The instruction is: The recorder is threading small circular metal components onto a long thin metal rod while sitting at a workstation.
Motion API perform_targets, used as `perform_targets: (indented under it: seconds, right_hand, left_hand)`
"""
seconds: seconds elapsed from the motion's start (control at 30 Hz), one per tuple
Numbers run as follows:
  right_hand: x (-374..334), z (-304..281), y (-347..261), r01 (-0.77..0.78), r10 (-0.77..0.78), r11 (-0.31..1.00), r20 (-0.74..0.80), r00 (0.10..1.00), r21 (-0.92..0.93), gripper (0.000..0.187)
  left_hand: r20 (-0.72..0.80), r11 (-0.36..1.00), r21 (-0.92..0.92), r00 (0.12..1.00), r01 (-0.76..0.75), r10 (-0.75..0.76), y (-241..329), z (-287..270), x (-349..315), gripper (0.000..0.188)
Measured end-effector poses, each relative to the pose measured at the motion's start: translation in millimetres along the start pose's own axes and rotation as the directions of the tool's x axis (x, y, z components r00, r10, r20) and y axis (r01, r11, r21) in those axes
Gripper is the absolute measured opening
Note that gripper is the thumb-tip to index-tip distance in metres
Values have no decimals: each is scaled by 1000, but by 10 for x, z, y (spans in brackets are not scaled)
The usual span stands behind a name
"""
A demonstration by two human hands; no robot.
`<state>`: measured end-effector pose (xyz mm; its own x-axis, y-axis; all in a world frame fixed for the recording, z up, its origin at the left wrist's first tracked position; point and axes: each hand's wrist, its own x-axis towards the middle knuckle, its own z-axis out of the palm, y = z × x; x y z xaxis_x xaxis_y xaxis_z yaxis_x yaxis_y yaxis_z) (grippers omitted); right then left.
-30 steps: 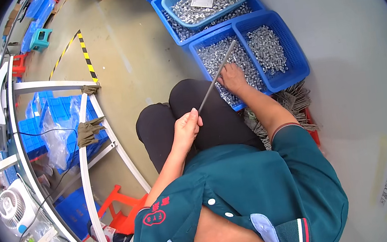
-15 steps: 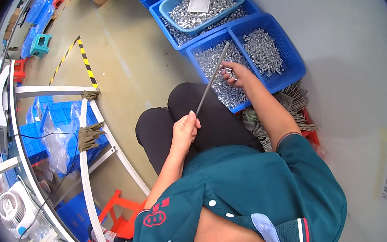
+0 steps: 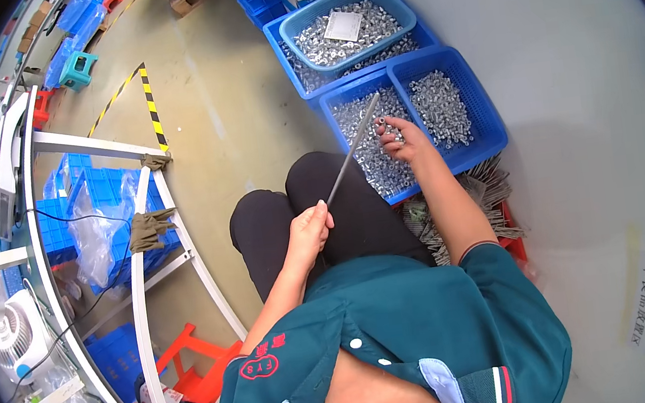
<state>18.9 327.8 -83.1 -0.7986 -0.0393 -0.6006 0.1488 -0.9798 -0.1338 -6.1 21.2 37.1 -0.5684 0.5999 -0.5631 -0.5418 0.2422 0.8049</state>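
My left hand (image 3: 310, 231) is closed round the lower end of a thin grey metal rod (image 3: 352, 152), which slants up and away over my right thigh toward the bin. My right hand (image 3: 407, 143) pinches a small silvery nut (image 3: 382, 122) between thumb and fingers, close beside the rod's upper part. Beneath that hand stands a blue divided bin (image 3: 478, 94). Loose silvery nuts (image 3: 384, 168) fill its left compartment, and similar metal pieces (image 3: 441, 109) lie in the right one.
Behind the bin, a light-blue basket (image 3: 288, 30) of metal pieces carries a white card. Bundled metal rods (image 3: 484, 190) lie in a red container by my right forearm. A white frame (image 3: 144, 320) and red stool (image 3: 204, 385) stand left; a pale wall rises right.
My right hand has shifted slightly right and down, away from the rod, and the nut now shows in its fingertips. My left hand still grips the rod.
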Motion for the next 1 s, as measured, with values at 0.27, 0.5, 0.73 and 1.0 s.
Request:
perform_targets:
  seconds: [0.27,0.5,0.73,1.0]
  right_hand:
    - [-283,402,-112,107,-77,989,258,963,-105,20]
    - [-472,694,-135,170,-61,961,432,900,-218,22]
    - [-731,997,-223,320,-221,670,232,947,-669,15]
    - [-804,1174,-174,290,-211,537,206,955,-792,13]
  left_hand:
    - [-53,980,187,995,-70,81,-49,-15,-43,41]
    - [-81,957,255,983,-137,162,-143,-34,-39,37]
    - [-131,895,401,954,-198,269,-160,-33,-49,37]
    - [-215,791,572,890,-220,403,-184,20,-43,36]
